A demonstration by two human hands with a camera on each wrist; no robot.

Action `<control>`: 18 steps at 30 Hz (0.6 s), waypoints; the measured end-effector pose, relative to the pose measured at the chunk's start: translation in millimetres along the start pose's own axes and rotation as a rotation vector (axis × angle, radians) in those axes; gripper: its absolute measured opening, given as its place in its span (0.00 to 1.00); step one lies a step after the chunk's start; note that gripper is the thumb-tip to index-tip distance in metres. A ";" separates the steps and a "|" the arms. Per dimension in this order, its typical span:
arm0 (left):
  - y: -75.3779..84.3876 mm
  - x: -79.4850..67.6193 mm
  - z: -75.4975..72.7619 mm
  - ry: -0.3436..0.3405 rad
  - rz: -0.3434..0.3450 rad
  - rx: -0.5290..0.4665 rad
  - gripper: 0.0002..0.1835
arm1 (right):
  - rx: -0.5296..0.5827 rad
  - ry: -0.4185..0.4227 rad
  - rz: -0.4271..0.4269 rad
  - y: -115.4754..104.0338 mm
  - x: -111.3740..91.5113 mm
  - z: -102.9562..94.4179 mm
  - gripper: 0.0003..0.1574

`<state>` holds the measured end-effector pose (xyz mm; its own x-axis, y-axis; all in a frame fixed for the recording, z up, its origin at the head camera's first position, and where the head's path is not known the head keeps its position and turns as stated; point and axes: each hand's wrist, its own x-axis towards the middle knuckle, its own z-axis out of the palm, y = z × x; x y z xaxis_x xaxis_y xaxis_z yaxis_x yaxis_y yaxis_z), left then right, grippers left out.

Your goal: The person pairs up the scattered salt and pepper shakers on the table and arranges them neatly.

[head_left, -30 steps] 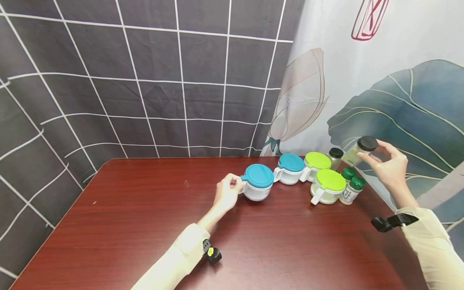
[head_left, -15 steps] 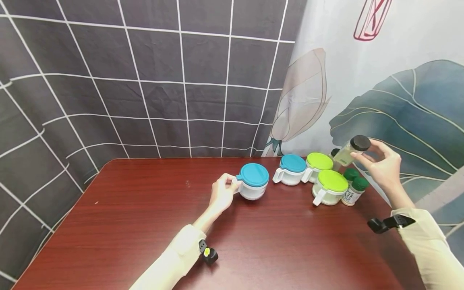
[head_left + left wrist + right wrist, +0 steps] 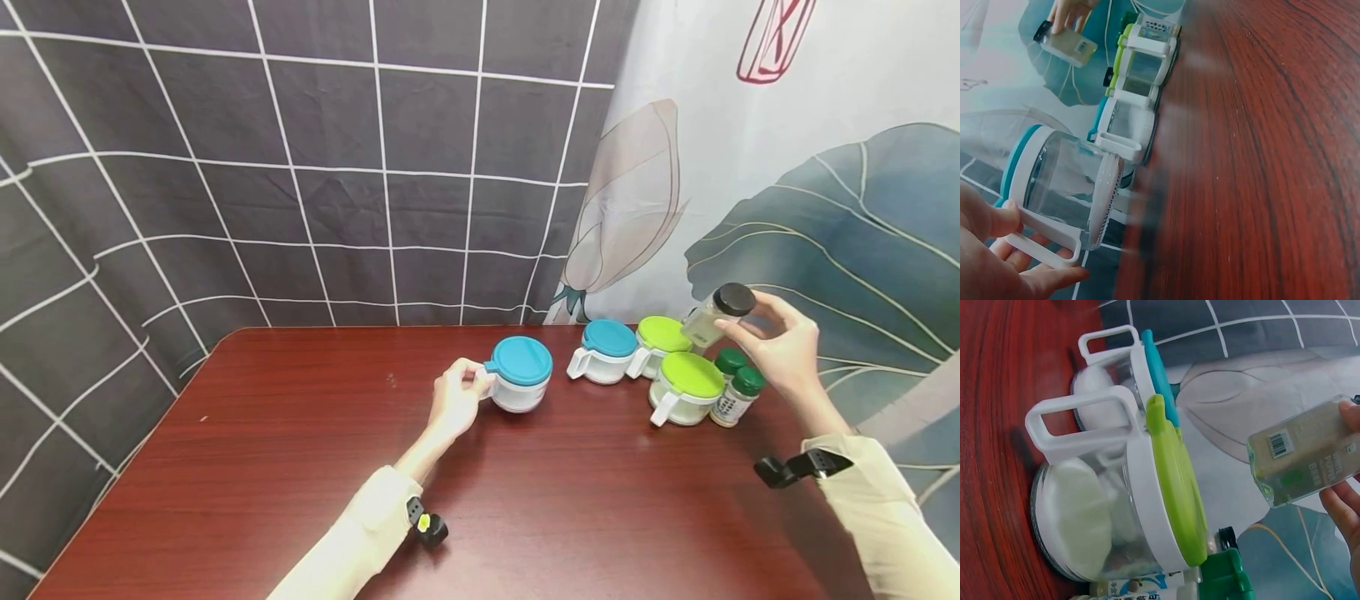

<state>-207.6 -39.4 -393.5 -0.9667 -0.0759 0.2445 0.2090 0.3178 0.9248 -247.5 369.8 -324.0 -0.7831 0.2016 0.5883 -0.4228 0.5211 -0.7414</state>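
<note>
In the head view, my left hand (image 3: 454, 402) holds the white handle of a clear seasoning jar with a blue lid (image 3: 522, 362). The left wrist view shows fingers and thumb around that handle, and the jar (image 3: 1063, 181) appears raised off the table. My right hand (image 3: 785, 343) pinches a clear, black-capped white pepper bottle (image 3: 705, 325), tilted in the air above the green-lidded jars. Its label and barcode face the right wrist camera on the bottle (image 3: 1304, 453). Below it stand a front green-lidded jar (image 3: 692, 375) and a back green-lidded jar (image 3: 663, 333).
A second blue-lidded jar (image 3: 609, 338) stands left of the green-lidded ones. Two green-capped shakers (image 3: 738, 396) stand at the right. A black-capped bottle (image 3: 1108, 76) shows behind the jars. Curtains (image 3: 337, 208) hang behind the red-brown table (image 3: 300, 433).
My left hand has moved the blue-lidded jar slightly left, widening its gap from the other jars. My right hand has carried the pepper bottle left, over the green-lidded jars.
</note>
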 end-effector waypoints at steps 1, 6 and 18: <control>-0.3 0.1 -0.7 0.000 -0.001 0.001 0.07 | 0.007 0.004 -0.001 -0.4 -0.2 1.3 0.30; -1.3 1.7 -4.3 0.005 -0.003 0.007 0.07 | 0.036 0.001 -0.037 -2.7 -1.5 8.3 0.30; 0.2 2.3 -13.8 0.019 -0.008 -0.007 0.06 | 0.055 -0.017 -0.051 -6.2 -5.1 26.6 0.29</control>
<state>-207.8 -52.6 -388.8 -0.9653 -0.0968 0.2424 0.2021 0.3109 0.9287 -253.0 343.5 -331.0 -0.7673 0.1611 0.6208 -0.4869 0.4837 -0.7273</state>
